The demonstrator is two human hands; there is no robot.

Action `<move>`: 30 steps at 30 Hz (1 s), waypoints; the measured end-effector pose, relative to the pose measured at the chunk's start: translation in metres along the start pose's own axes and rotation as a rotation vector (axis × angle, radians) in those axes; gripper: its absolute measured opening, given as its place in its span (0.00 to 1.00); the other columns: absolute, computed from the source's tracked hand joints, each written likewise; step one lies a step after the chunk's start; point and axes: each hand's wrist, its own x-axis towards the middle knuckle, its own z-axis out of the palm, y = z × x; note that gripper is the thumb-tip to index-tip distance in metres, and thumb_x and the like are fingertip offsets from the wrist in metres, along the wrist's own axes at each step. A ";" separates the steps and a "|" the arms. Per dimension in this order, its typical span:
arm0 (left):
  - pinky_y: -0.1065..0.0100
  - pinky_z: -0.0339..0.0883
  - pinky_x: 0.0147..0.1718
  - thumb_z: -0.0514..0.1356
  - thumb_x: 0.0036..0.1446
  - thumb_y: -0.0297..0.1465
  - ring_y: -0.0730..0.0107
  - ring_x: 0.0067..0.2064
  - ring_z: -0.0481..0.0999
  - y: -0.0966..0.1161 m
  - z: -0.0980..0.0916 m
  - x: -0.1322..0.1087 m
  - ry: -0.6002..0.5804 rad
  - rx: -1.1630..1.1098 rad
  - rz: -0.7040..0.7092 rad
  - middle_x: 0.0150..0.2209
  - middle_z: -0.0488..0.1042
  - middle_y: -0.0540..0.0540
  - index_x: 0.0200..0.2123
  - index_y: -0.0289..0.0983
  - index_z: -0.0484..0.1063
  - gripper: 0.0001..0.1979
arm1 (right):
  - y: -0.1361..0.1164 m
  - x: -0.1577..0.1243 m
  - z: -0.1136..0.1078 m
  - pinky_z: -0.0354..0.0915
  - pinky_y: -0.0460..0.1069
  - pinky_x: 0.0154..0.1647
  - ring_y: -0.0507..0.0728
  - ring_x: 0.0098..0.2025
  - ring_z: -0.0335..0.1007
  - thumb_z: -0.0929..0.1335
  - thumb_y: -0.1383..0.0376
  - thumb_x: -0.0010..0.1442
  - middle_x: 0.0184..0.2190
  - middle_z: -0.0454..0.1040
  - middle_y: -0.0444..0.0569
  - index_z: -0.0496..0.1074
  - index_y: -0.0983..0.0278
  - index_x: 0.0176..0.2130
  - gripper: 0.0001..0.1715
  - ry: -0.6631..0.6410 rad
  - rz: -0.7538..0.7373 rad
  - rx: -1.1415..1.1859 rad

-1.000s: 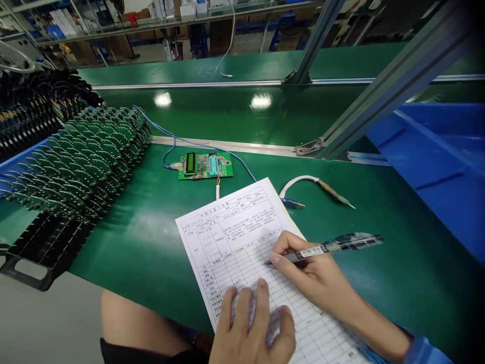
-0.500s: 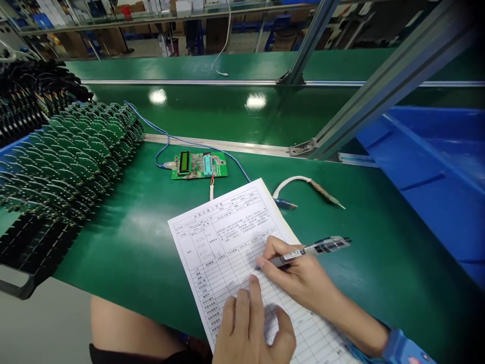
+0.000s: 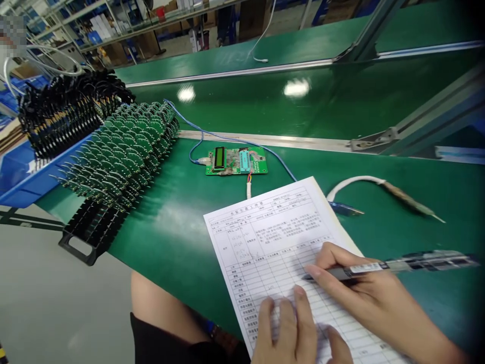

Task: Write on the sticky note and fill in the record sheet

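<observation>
A printed form (image 3: 265,222) with table rows and some handwriting lies tilted on the green table. My left hand (image 3: 290,333) rests flat on its lower part with the fingers spread. In my right hand (image 3: 364,293) is a pen (image 3: 364,269), pinched between thumb and fingers. The pen's tip is at the form's rows, close to my left fingertips; I cannot tell if it touches the paper. Beyond the form sits a green circuit board (image 3: 237,162) with a small display and a teal socket, wired to a blue cable (image 3: 235,140).
At the left, many green circuit boards (image 3: 129,146) stand in a black rack (image 3: 89,232), beside a blue bin (image 3: 41,177) with black cabled parts (image 3: 71,106). A white cable (image 3: 356,181) with a pointed probe and a blue USB plug (image 3: 346,208) lie to the right. A metal frame post (image 3: 424,106) rises there.
The view has swung left, so everything appears shifted to the right, with more of the rack and bin showing. Both hands keep their places on the form, pen still held.
</observation>
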 end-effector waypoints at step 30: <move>0.53 0.66 0.55 0.48 0.58 0.20 0.60 0.39 0.74 -0.003 0.002 0.024 0.012 -0.164 0.140 0.34 0.75 0.43 0.36 0.34 0.74 0.15 | -0.009 0.004 0.001 0.55 0.46 0.22 0.49 0.21 0.56 0.64 0.63 0.62 0.19 0.60 0.39 0.61 0.60 0.25 0.14 0.063 -0.001 0.059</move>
